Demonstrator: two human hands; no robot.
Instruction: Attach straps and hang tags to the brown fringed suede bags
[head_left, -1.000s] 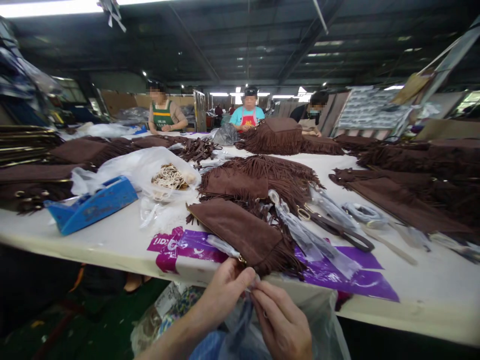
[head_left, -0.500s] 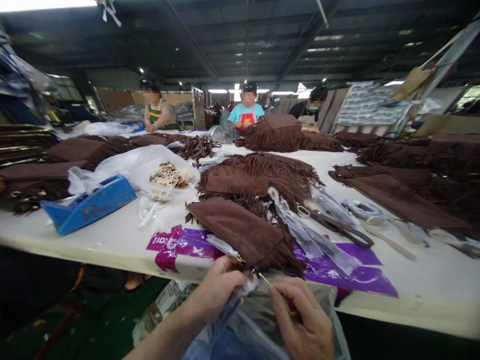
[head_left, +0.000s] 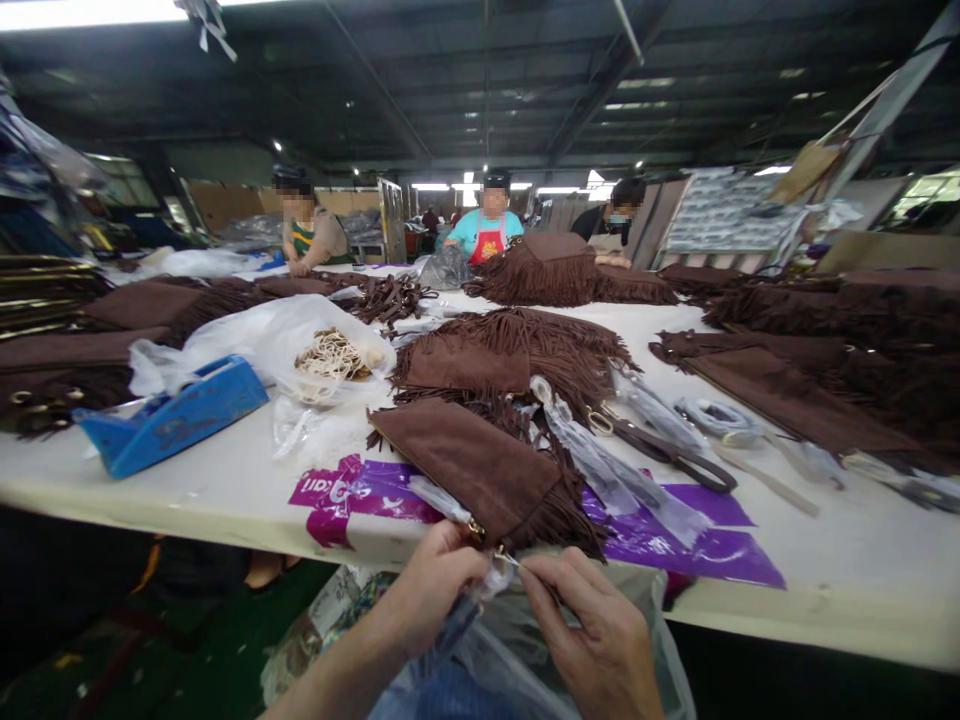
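Note:
A brown suede-like bag (head_left: 472, 455) with long fringe lies at the table's front edge, its hardware corner toward me. My left hand (head_left: 435, 585) is closed at that corner, pinching a strap end with gold-coloured hardware (head_left: 500, 552). Clear plastic wrapping (head_left: 496, 580) bunches just below the fingers. Between thumb and fingers, my closed right hand (head_left: 596, 630) holds a thin white string (head_left: 511, 561), which runs to the gold hardware. Part of the string is hidden by the fingers.
A blue tape dispenser (head_left: 176, 415) and a plastic bag of pale strings (head_left: 334, 355) stand left. More fringed bags (head_left: 469, 360), plastic-wrapped straps (head_left: 592, 455) and a dark brown strap (head_left: 667, 450) lie beyond. Purple plastic (head_left: 697, 555) covers the table edge. Several people work behind.
My right hand has moved slightly left, closer to the gold hardware, and less string shows between them. The left hand keeps its hold. The view has shifted a little.

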